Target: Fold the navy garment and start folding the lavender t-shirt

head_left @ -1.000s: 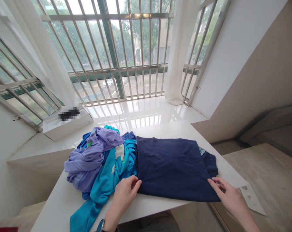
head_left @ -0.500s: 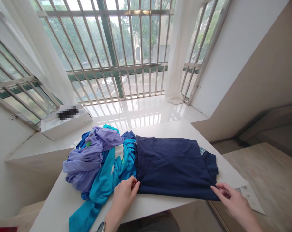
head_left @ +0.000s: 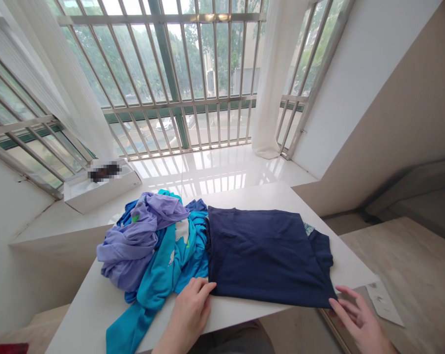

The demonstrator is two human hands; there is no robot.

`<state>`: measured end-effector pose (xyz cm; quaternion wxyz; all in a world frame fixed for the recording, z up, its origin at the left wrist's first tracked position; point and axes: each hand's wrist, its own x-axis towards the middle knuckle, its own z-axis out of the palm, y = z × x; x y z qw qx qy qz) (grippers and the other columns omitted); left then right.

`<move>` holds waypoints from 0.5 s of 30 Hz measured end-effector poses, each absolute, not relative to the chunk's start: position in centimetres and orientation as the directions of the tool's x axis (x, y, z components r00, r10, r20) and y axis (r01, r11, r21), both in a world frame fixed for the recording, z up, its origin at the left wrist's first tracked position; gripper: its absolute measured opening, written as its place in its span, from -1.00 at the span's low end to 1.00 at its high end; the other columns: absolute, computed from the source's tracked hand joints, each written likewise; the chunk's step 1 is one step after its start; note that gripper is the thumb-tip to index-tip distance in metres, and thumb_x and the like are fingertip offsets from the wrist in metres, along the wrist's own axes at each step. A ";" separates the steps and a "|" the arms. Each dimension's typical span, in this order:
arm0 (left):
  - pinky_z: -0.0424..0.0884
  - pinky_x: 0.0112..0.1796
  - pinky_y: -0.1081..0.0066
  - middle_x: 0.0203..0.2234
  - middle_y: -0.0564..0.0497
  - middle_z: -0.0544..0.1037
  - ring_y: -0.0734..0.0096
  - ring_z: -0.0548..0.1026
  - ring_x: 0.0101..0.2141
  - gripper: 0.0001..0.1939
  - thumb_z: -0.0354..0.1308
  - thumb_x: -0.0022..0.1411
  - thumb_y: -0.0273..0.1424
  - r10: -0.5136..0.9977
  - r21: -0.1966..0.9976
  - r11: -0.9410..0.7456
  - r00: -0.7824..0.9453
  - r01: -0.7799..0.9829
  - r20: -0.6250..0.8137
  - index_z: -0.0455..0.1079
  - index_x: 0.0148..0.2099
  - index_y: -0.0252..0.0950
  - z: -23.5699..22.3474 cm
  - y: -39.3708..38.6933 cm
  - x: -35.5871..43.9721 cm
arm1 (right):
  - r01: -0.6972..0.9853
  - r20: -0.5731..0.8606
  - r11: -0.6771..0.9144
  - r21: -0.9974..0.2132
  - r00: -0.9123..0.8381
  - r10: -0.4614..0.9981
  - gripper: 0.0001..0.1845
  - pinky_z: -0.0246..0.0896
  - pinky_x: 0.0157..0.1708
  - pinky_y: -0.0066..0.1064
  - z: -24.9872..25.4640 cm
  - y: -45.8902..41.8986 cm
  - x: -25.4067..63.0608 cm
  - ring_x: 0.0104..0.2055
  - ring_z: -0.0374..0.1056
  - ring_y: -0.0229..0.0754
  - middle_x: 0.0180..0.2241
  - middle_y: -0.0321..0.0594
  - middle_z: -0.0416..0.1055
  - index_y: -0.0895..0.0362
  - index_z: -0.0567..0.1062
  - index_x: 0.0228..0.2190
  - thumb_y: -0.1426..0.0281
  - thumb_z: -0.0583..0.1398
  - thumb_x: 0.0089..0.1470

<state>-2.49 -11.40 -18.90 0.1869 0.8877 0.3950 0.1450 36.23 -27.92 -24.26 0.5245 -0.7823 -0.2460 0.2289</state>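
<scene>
A folded navy blue garment (head_left: 259, 255) lies flat on the white table; its exact kind cannot be told. My left hand (head_left: 193, 307) is closed at its near left corner, fingertips on the fabric edge. At the near right corner, my right hand (head_left: 358, 314) has its fingers apart, with the thumb against the cloth edge. Dark fabric with a patterned patch (head_left: 309, 229) sticks out from under the garment's right side. Left of it is a crumpled heap of clothes, with a lavender piece (head_left: 130, 250) on top of a turquoise one (head_left: 159, 280).
The white table (head_left: 86, 305) stands against a window sill (head_left: 222, 167) with metal bars and white curtains. An open white box (head_left: 100, 189) sits on the sill at left. A pale sheet (head_left: 386, 302) lies past the table's right edge, near a wooden surface (head_left: 410, 260).
My right hand has loosened and spread its fingers, shifting slightly down and right at the corner. My left hand has moved slightly downward at its corner. The garment lies nearly the same.
</scene>
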 end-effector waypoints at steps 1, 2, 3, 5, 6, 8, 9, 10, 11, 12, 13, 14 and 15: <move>0.45 -0.06 0.33 -0.10 -0.08 0.51 0.26 0.49 -0.09 -0.45 -0.04 0.14 -0.71 0.752 0.439 -0.618 0.654 0.653 0.086 0.42 0.09 -0.17 -18.8 -11.2 -2.5 | 0.156 -0.098 -0.316 -0.936 0.746 0.659 -0.33 0.37 -0.44 -0.42 -24.1 -27.9 36.0 -0.45 0.46 -0.15 -0.44 -0.25 0.52 0.02 0.39 -0.08 -0.06 0.28 -0.18; 0.45 -0.06 0.33 -0.11 -0.07 0.51 0.27 0.49 -0.10 -0.39 -0.04 0.09 -0.74 0.748 0.430 -0.618 0.661 0.658 0.062 0.42 0.10 -0.17 -18.7 -11.0 -2.4 | 0.190 -0.086 -0.311 -0.931 0.716 0.693 -0.34 0.37 -0.42 -0.44 -23.8 -27.9 36.0 -0.47 0.44 -0.17 -0.43 -0.26 0.53 0.02 0.42 -0.07 -0.05 0.28 -0.18; 0.45 -0.06 0.33 -0.12 -0.06 0.51 0.27 0.49 -0.11 -0.36 -0.04 0.05 -0.76 0.744 0.420 -0.619 0.667 0.664 0.041 0.42 0.11 -0.18 -18.6 -10.7 -2.4 | 0.238 -0.068 -0.314 -0.919 0.688 0.723 -0.37 0.38 -0.39 -0.44 -23.5 -27.9 36.0 -0.48 0.43 -0.19 -0.42 -0.27 0.54 0.01 0.46 -0.09 -0.03 0.29 -0.19; 0.44 -0.06 0.33 -0.15 -0.06 0.52 0.27 0.48 -0.12 -0.37 -0.03 0.04 -0.75 0.737 0.403 -0.623 0.675 0.670 0.017 0.44 0.10 -0.19 -18.4 -10.2 -2.2 | 0.347 -0.035 -0.330 -0.878 0.640 0.768 -0.48 0.38 -0.37 -0.45 -22.8 -27.8 36.4 -0.50 0.40 -0.22 -0.39 -0.29 0.56 0.01 0.55 -0.20 0.01 0.29 -0.20; 0.44 -0.06 0.32 -0.16 -0.06 0.52 0.26 0.48 -0.13 -0.41 -0.01 0.06 -0.73 0.736 0.398 -0.625 0.677 0.672 0.013 0.45 0.08 -0.19 -18.3 -9.9 -2.0 | 0.398 -0.023 -0.339 -0.852 0.620 0.784 -0.53 0.37 -0.38 -0.46 -22.5 -27.7 36.8 -0.52 0.38 -0.23 -0.40 -0.31 0.56 0.00 0.58 -0.25 0.03 0.28 -0.20; 0.43 -0.07 0.30 -0.19 -0.07 0.52 0.24 0.48 -0.14 -0.52 0.06 0.10 -0.67 0.736 0.402 -0.624 0.677 0.670 0.014 0.48 0.02 -0.20 -18.2 -9.6 -1.7 | 0.481 0.006 -0.355 -0.802 0.599 0.800 -0.60 0.35 -0.40 -0.46 -21.8 -27.5 37.7 -0.54 0.35 -0.23 -0.46 -0.34 0.53 -0.01 0.61 -0.29 0.08 0.24 -0.19; 0.43 -0.08 0.30 -0.20 -0.07 0.52 0.23 0.47 -0.15 -0.58 0.10 0.11 -0.64 0.738 0.411 -0.620 0.674 0.668 0.017 0.50 -0.02 -0.21 -18.1 -9.5 -1.6 | 0.515 0.021 -0.365 -0.776 0.599 0.801 -0.61 0.34 -0.41 -0.46 -21.5 -27.4 38.1 -0.54 0.34 -0.23 -0.50 -0.35 0.51 -0.02 0.62 -0.29 0.10 0.22 -0.18; 0.43 -0.09 0.30 -0.22 -0.07 0.52 0.22 0.47 -0.16 -0.63 0.13 0.11 -0.61 0.742 0.420 -0.615 0.670 0.668 0.021 0.51 -0.06 -0.22 -18.1 -9.4 -1.4 | 0.542 0.032 -0.380 -0.750 0.603 0.797 -0.61 0.32 -0.44 -0.46 -21.2 -27.3 38.5 -0.55 0.33 -0.23 -0.55 -0.36 0.48 -0.03 0.63 -0.29 0.12 0.21 -0.18; 0.43 -0.10 0.30 -0.24 -0.07 0.52 0.23 0.47 -0.17 -0.67 0.15 0.10 -0.59 0.748 0.426 -0.609 0.663 0.670 0.027 0.51 -0.09 -0.23 -18.1 -9.3 -1.2 | 0.562 0.042 -0.396 -0.726 0.611 0.791 -0.62 0.29 -0.46 -0.46 -21.0 -27.2 38.9 -0.57 0.30 -0.23 -0.59 -0.37 0.44 -0.04 0.64 -0.29 0.14 0.19 -0.17; 0.42 -0.11 0.31 -0.25 -0.06 0.52 0.23 0.47 -0.18 -0.70 0.15 0.10 -0.59 0.753 0.427 -0.604 0.657 0.673 0.031 0.51 -0.12 -0.23 -18.2 -9.2 -1.1 | 0.579 0.055 -0.407 -0.707 0.619 0.784 -0.62 0.26 -0.48 -0.46 -20.7 -27.0 39.1 -0.58 0.28 -0.24 -0.62 -0.38 0.40 -0.04 0.64 -0.29 0.15 0.18 -0.16; 0.42 -0.12 0.31 -0.26 -0.05 0.52 0.24 0.46 -0.19 -0.71 0.14 0.09 -0.61 0.759 0.423 -0.601 0.651 0.679 0.033 0.51 -0.15 -0.24 -18.2 -9.2 -0.9 | 0.593 0.075 -0.409 -0.694 0.625 0.777 -0.62 0.24 -0.49 -0.46 -20.4 -26.8 39.3 -0.59 0.26 -0.24 -0.63 -0.37 0.39 -0.03 0.64 -0.29 0.14 0.17 -0.14; 0.41 -0.13 0.31 -0.27 -0.05 0.52 0.24 0.46 -0.19 -0.71 0.12 0.08 -0.63 0.764 0.411 -0.598 0.644 0.688 0.033 0.50 -0.17 -0.24 -18.3 -9.1 -0.8 | 0.606 0.100 -0.402 -0.687 0.626 0.773 -0.62 0.22 -0.49 -0.46 -20.2 -26.6 39.4 -0.59 0.25 -0.25 -0.62 -0.37 0.39 -0.03 0.64 -0.29 0.13 0.17 -0.13; 0.41 -0.13 0.31 -0.27 -0.04 0.51 0.24 0.46 -0.20 -0.70 0.10 0.07 -0.66 0.767 0.394 -0.599 0.641 0.697 0.032 0.49 -0.19 -0.25 -18.3 -9.0 -0.7 | 0.619 0.130 -0.387 -0.684 0.626 0.769 -0.62 0.20 -0.48 -0.45 -19.9 -26.3 39.4 -0.58 0.24 -0.25 -0.61 -0.36 0.39 -0.01 0.64 -0.30 0.10 0.18 -0.12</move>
